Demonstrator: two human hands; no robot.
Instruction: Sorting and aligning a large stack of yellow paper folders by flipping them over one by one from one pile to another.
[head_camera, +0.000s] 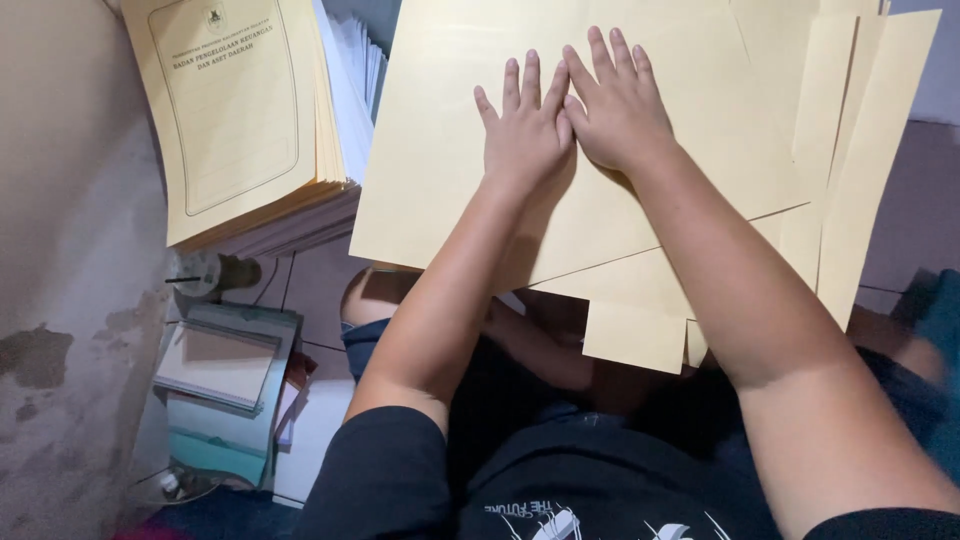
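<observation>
Both hands lie flat, palms down and fingers extended, on a large yellow-tan paper folder (450, 170) that rests across the person's lap and knees. The left hand (524, 135) presses the sheet near its centre, fingers pointing away from the body. The right hand (618, 110) sits just beside it, its thumb edge touching the left hand's index side, fingers splayed slightly. Neither hand grips anything; both are open and pressing down on the surface.

Under the top folder lie further sheets of the same colour (860, 130), fanned out to the right, with narrow flaps (635, 335) hanging off the near edge over the legs.

To the upper left stands a stack of similar folders (235, 110), the uppermost bearing a printed frame and an emblem, on top of a pile of white paper (350, 70). Below that stack, on the tiled floor (315, 280), is a pile of books and notebooks (225, 385), with a small clear cup (200, 275) near it. A worn, stained wall (70, 300) runs down the left side. The person wears a dark shirt (560, 490) with a light print.
</observation>
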